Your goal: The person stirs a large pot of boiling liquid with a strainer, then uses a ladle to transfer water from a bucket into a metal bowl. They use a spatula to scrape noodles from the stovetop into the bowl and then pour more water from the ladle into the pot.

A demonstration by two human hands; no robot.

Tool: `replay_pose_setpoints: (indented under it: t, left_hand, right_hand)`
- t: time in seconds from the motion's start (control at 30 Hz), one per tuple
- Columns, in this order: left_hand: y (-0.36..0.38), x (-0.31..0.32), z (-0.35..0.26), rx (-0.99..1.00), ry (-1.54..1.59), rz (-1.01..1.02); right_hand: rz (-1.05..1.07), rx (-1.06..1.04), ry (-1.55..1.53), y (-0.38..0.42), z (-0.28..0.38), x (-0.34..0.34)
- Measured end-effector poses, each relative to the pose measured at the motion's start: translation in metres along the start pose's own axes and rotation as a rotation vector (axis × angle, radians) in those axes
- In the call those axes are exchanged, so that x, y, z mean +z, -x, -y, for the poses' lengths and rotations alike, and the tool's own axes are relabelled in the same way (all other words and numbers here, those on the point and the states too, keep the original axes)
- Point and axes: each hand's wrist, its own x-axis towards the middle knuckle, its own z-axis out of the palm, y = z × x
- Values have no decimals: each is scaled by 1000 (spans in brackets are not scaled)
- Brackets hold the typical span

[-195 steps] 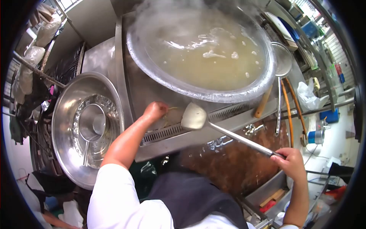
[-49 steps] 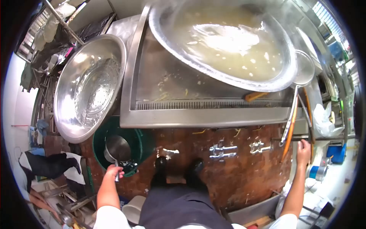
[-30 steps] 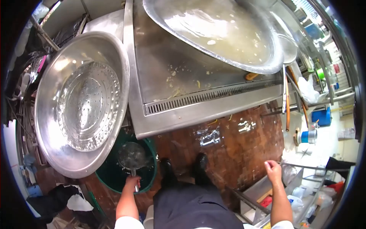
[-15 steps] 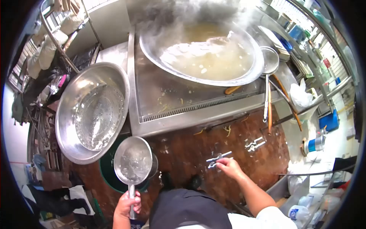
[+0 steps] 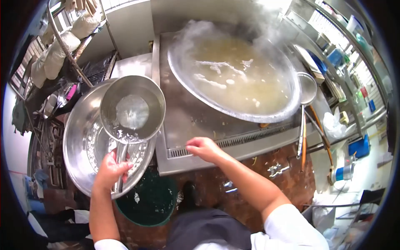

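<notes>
My left hand point(image 5: 111, 171) is closed round the handle of a large metal ladle point(image 5: 146, 95). The ladle is over a wide metal basin point(image 5: 75, 143), covering part of it; some clear liquid seems to lie in its bowl. My right hand point(image 5: 202, 149) is in front of the stove edge, fingers curled together, with nothing visible in them. Beyond it a huge steaming wok point(image 5: 233, 114) holds cloudy yellowish liquid with white foam patches. Beneath the basin stands a dark green tub point(image 5: 146, 202), partly hidden.
A strainer point(image 5: 307, 88) rests by the wok's right rim, with long wooden handles point(image 5: 303, 146) beside it. A vented metal ledge point(image 5: 250, 135) runs along the stove front. The brown floor point(image 5: 250, 177) looks wet. Bags point(image 5: 68, 43) fill the left rack.
The ladle has risen from above the green tub to over the basin. My right hand has moved up and left toward the stove edge. Less white foam shows in the wok.
</notes>
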Motion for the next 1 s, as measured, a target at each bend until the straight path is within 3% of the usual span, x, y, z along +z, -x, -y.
replay_pose_setpoints:
  t: [0.03, 0.2, 0.33, 0.4, 0.47, 0.5, 0.53, 0.6, 0.67, 0.73, 0.8, 0.9, 0.93, 0.97, 1.0]
  left_hand:
    - [-17, -8, -4, -1, -48, -22]
    - [-84, -28, -20, 74, -399, -46]
    - [-112, -28, -28, 5, -564, -72]
    - [-119, -26, -26, 9, -576, -79]
    - [-122, -29, -22, 40, -638, -74]
    - [-122, -31, -17, 71, -665, -88]
    - [-122, -31, -15, 66, -668, -81]
    - [-121, -29, -13, 163, -715, -36]
    - [-116, -17, -19, 85, -618, -21]
    - [-114, -9, -20, 14, -521, 2]
    - [-115, -9, -18, -80, -286, 121]
    - [-108, -4, -19, -112, -230, 163]
    - [-104, -1, -20, -112, -240, 167]
    - [-100, 5, -20, -79, -291, 147]
    - [-96, 8, -20, -47, -342, 126]
  right_hand:
    - [-39, -16, 57, -34, 6, 9]
    - [-246, 304, -535, -173, 14, 38]
    - [-320, 341, -559, -218, 10, 40]
    - [-307, 402, -477, -243, -24, 48]
    - [-526, 35, -466, -246, -54, 63]
    - [-509, 100, -246, -232, -60, 57]
    - [-510, 108, -250, -223, -68, 51]
    - [-187, 232, 96, -205, -83, 46]
    - [22, 430, -226, -166, -85, 45]
    - [364, 152, 249, -136, -90, 44]
    - [358, -70, 345, -102, -100, 37]
    - [338, 138, 599, -85, -147, -19]
    - [376, 247, 855, -80, -153, -50]
    - [341, 441, 876, -70, -157, -83]
    - [230, 398, 1047, -44, -119, -112]
